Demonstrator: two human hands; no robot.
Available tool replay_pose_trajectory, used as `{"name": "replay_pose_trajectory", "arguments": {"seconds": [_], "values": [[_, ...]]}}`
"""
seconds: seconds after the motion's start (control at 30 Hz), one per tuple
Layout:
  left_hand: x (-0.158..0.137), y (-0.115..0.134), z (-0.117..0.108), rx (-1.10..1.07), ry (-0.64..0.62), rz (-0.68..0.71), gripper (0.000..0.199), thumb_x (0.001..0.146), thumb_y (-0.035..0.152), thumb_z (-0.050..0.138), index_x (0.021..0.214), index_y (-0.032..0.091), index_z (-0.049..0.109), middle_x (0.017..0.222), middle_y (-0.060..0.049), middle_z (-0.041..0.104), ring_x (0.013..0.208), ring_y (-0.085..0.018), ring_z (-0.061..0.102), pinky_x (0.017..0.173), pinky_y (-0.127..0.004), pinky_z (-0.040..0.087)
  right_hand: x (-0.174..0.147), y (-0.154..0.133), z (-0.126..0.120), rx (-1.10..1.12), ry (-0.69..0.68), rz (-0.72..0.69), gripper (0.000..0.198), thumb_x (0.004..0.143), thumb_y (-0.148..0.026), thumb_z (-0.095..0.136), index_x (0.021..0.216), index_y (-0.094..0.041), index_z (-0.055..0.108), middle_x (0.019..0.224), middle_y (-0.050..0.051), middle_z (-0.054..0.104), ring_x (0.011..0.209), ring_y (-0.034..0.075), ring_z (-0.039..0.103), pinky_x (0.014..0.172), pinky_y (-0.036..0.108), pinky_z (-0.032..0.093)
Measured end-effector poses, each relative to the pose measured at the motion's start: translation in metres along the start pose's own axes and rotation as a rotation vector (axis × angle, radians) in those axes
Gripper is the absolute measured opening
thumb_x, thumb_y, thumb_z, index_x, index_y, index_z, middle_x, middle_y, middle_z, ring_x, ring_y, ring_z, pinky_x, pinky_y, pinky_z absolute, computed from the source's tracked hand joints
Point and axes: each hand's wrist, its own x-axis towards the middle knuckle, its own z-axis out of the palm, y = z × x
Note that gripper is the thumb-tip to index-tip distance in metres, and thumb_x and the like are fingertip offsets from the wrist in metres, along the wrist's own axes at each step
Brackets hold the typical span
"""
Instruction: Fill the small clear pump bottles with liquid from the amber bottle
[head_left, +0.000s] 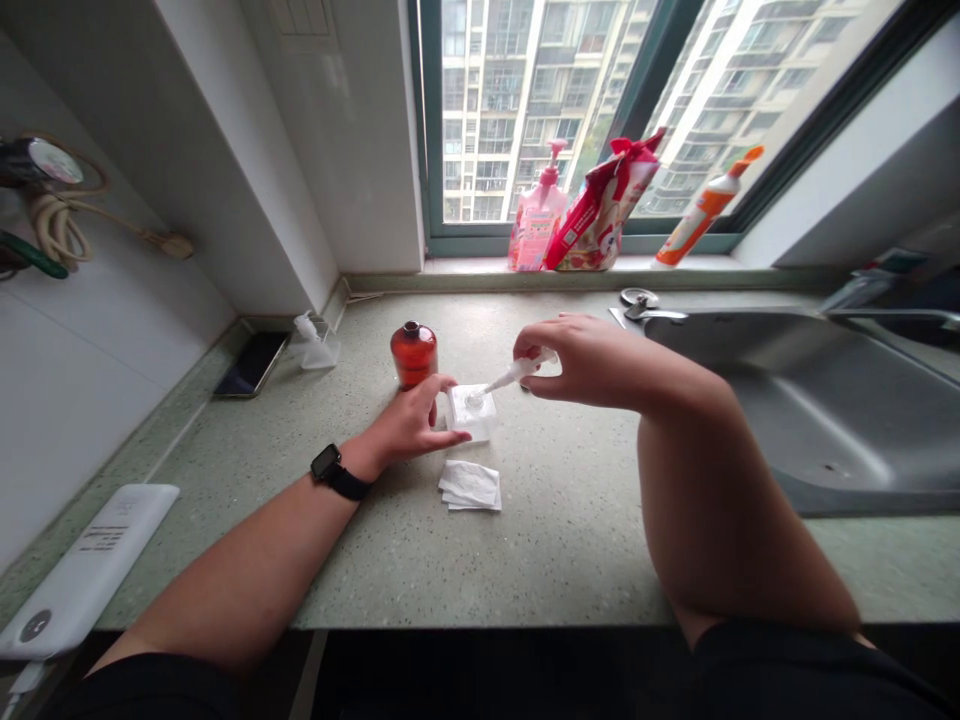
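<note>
A squat, clear square bottle (474, 418) stands on the counter, its round neck facing up. The thumb and fingers of my left hand (409, 418) grip it from the left side. Pinched in my right hand (581, 362) is a translucent white tapered tube (514, 374), slanting down to the left with its narrow tip at the bottle's mouth. Whether the tip is inside the neck is too small to tell. An amber bottle (414, 355) without a cap stands just behind my left hand. Folded white tissue (471, 485) lies in front of the square bottle.
A clear pump bottle (315, 342) and a phone (253, 364) are at the back left. A white power bank (94, 565) lies front left. The steel sink (825, 500) is on the right. A pink pump bottle (536, 225), red bag (604, 210) and orange bottle (701, 220) line the windowsill.
</note>
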Motion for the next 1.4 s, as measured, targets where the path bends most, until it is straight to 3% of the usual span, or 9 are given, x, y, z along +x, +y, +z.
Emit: {"name": "replay_pose_trajectory", "arguments": {"seconds": [0.23,0.47,0.83,1.03,1.13,1.23,1.4], "values": [[0.0,0.006,-0.002,0.019,0.076,0.068,0.079,0.081,0.065,0.089,0.14,0.022,0.058,0.111,-0.006,0.07,0.072,-0.015,0.058,0.072,-0.033,0.055,0.005,-0.013,0.011,-0.019,-0.053,-0.035,0.019,0.083,-0.021,0.074,0.102,-0.025,0.075,0.097,0.005,0.079,0.083,0.022,0.068,0.072,0.032,0.045],[-0.001,0.01,-0.003,0.066,0.13,0.091,0.082,0.081,0.063,0.091,0.143,0.024,0.054,0.119,-0.008,0.072,0.094,-0.023,0.071,0.082,-0.037,0.059,0.015,-0.023,0.031,-0.034,-0.079,-0.072,0.016,0.087,-0.022,0.075,0.102,-0.023,0.076,0.1,0.007,0.08,0.087,0.024,0.071,0.075,0.034,0.045],[0.0,0.015,-0.007,0.134,0.171,0.098,0.069,0.082,0.058,0.09,0.133,0.021,0.061,0.121,-0.01,0.075,0.1,-0.026,0.075,0.087,-0.039,0.061,0.025,-0.024,0.045,-0.062,-0.062,-0.144,0.014,0.086,-0.017,0.076,0.099,-0.023,0.076,0.096,0.006,0.076,0.088,0.024,0.068,0.079,0.035,0.044],[0.0,0.013,-0.006,0.13,0.177,0.095,0.068,0.082,0.056,0.091,0.133,0.022,0.063,0.122,-0.01,0.076,0.101,-0.026,0.075,0.09,-0.04,0.061,0.026,-0.024,0.05,-0.062,-0.047,-0.173,0.022,0.087,-0.013,0.074,0.104,-0.026,0.078,0.107,0.006,0.077,0.101,0.025,0.068,0.1,0.041,0.042],[-0.001,0.012,-0.006,0.139,0.183,0.096,0.068,0.082,0.056,0.091,0.133,0.021,0.063,0.121,-0.01,0.076,0.101,-0.027,0.075,0.091,-0.041,0.061,0.026,-0.023,0.051,-0.075,-0.019,-0.156,0.019,0.086,-0.02,0.08,0.104,-0.027,0.081,0.112,0.007,0.077,0.108,0.028,0.067,0.107,0.045,0.041],[0.0,0.012,-0.006,0.149,0.191,0.108,0.069,0.082,0.057,0.09,0.133,0.02,0.062,0.121,-0.011,0.076,0.102,-0.027,0.075,0.091,-0.041,0.061,0.026,-0.023,0.051,-0.082,-0.027,-0.116,0.015,0.09,-0.035,0.082,0.101,-0.025,0.083,0.113,0.01,0.077,0.106,0.03,0.067,0.102,0.045,0.044],[0.0,0.013,-0.007,0.179,0.191,0.14,0.071,0.084,0.06,0.089,0.135,0.019,0.061,0.121,-0.012,0.075,0.103,-0.028,0.075,0.09,-0.042,0.061,0.025,-0.022,0.048,-0.075,-0.106,-0.08,0.033,0.102,-0.051,0.067,0.097,-0.022,0.083,0.112,0.014,0.077,0.101,0.03,0.07,0.092,0.044,0.05]]}}
